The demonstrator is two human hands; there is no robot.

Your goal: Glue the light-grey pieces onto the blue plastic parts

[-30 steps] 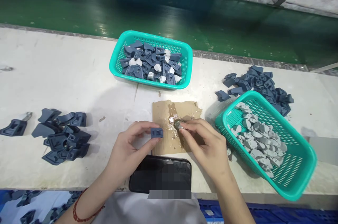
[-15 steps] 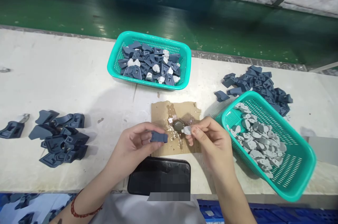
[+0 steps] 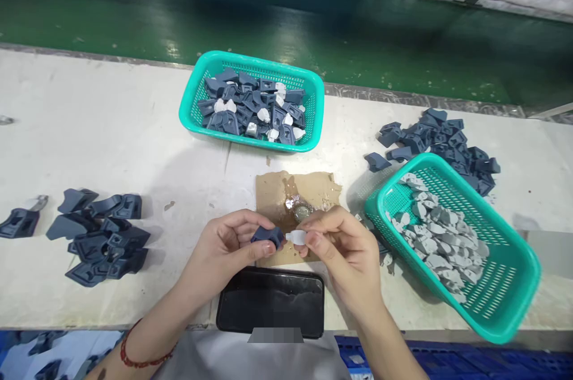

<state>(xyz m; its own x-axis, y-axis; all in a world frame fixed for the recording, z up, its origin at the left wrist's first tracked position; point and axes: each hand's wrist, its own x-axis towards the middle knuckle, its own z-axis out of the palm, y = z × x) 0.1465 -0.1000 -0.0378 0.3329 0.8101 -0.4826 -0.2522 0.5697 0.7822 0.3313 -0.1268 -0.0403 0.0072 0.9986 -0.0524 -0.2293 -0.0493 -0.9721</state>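
Left hand point(image 3: 228, 244): grasps a dark blue-grey part point(image 3: 265, 236) between thumb and fingers, reaching in from the near left.
Dark blue-grey part: held tilted, in front of the near left portion of the cardboard sheet point(image 3: 271, 190).
Right hand point(image 3: 344, 249): pinches a pale piece point(image 3: 297, 237) between thumb and index finger, with the remaining fingers bent below.
Pale piece: aims its narrow tip left, toward the dark blue-grey part; just beside it, too close to tell whether touching.
Cardboard sheet: lies flat on the white table point(image 3: 111, 123), stained and glinting around the middle.
Small round dish point(image 3: 302, 210): sits on the cardboard sheet, slightly farther than the pale piece, partly hidden by the right hand.
Black phone point(image 3: 271, 296): lies face up by the near edge, between both forearms.
Far basket point(image 3: 317, 111): stands beyond the cardboard sheet and slightly left; holds dark parts mixed with pale ones.
Right basket point(image 3: 510, 311): stands at an angle, right of the right hand; holds a heap of pale pieces point(image 3: 452, 249).
Right pile point(image 3: 443, 141): spreads dark parts on the table, just beyond the right basket.
Left pile point(image 3: 105, 237): gathers dark parts well apart from the left hand, to its left.
Lone dark part point(image 3: 19, 223): lies farther left, with something pale at its far right end.
Red bracelet point(image 3: 143, 362): circles the left forearm.
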